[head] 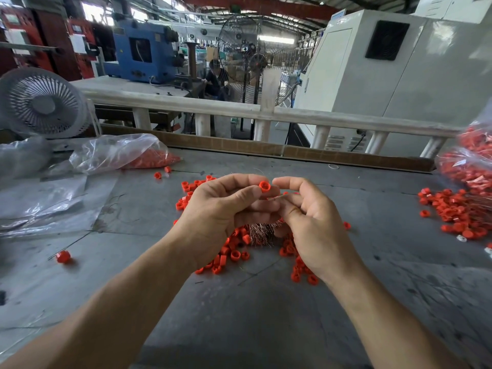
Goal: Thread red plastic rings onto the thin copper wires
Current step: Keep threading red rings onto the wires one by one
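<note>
Red plastic ring [264,186], a short glossy cylinder with a hollow centre, sits at the middle of the frame, pinched between the thumb and forefinger of the left hand [223,209]. Just right of it, the right hand [308,217] curls its fingers and pinches a thin copper wire [275,198] whose tip points toward the ring. Below the hands, a bristly bundle of copper wires [259,231] lies among loose red rings [234,253] on the dull grey table [253,315]. A crinkled clear bag [119,153] of rings rests at upper left.
</note>
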`<state>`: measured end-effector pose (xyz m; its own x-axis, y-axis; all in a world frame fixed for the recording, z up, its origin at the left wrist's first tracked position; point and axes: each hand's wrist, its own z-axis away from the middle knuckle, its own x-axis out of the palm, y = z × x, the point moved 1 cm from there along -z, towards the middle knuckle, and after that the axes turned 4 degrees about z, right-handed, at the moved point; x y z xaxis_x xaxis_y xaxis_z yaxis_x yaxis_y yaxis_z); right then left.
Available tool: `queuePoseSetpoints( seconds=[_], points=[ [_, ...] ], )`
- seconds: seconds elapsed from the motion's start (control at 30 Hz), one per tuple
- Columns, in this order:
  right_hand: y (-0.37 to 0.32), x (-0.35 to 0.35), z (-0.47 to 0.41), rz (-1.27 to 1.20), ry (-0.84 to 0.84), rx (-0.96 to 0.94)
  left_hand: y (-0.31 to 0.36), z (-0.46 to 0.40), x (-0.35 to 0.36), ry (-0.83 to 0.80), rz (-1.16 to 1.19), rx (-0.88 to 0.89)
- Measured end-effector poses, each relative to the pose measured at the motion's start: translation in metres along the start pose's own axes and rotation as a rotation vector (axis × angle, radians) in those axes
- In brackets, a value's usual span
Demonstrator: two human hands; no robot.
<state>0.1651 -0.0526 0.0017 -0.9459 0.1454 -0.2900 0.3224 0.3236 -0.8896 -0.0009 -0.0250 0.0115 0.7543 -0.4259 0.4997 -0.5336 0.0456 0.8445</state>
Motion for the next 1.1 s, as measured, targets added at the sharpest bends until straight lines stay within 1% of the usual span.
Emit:
queuePoseSetpoints(
  seconds=[0.2,0.23,0.3,0.37,0.4,0.47,0.53,0.6,0.73,0.9,1.1],
  points=[
    [0.0,-0.006,-0.001,0.076,-0.042,-0.008,-0.001,-0.001,0.0,0.015,0.062,-0.027],
    [0.0,-0.009,-0.003,0.102,-0.013,-0.022,-0.001,-0.001,-0.001,0.017,0.063,-0.024],
    [0.004,-0.022,-0.008,0.189,0.127,-0.038,-0.002,-0.002,-0.002,0.02,0.068,-0.016],
    [0.01,-0.038,-0.014,0.345,0.259,0.0,-0.002,-0.002,-0.003,0.022,0.069,-0.015],
    [0.015,-0.046,-0.017,0.449,0.284,0.04,-0.002,-0.002,-0.003,0.022,0.068,-0.016],
    [0.025,-0.058,-0.02,0.615,0.246,0.147,-0.002,-0.003,-0.004,0.023,0.061,-0.017],
    [0.034,-0.062,-0.021,0.669,0.166,0.24,-0.003,-0.003,-0.004,0.025,0.06,-0.016],
    [0.038,-0.06,-0.02,0.701,0.112,0.28,-0.003,-0.003,-0.005,0.026,0.064,-0.014],
    [0.041,-0.051,-0.02,0.778,0.078,0.283,-0.004,-0.004,-0.006,0.024,0.065,-0.014],
    [0.046,-0.046,-0.021,0.847,0.082,0.254,-0.005,-0.004,-0.006,0.026,0.056,-0.017],
    [0.049,-0.041,-0.023,0.871,0.079,0.228,-0.005,-0.003,-0.005,0.026,0.041,-0.015]
  ],
)
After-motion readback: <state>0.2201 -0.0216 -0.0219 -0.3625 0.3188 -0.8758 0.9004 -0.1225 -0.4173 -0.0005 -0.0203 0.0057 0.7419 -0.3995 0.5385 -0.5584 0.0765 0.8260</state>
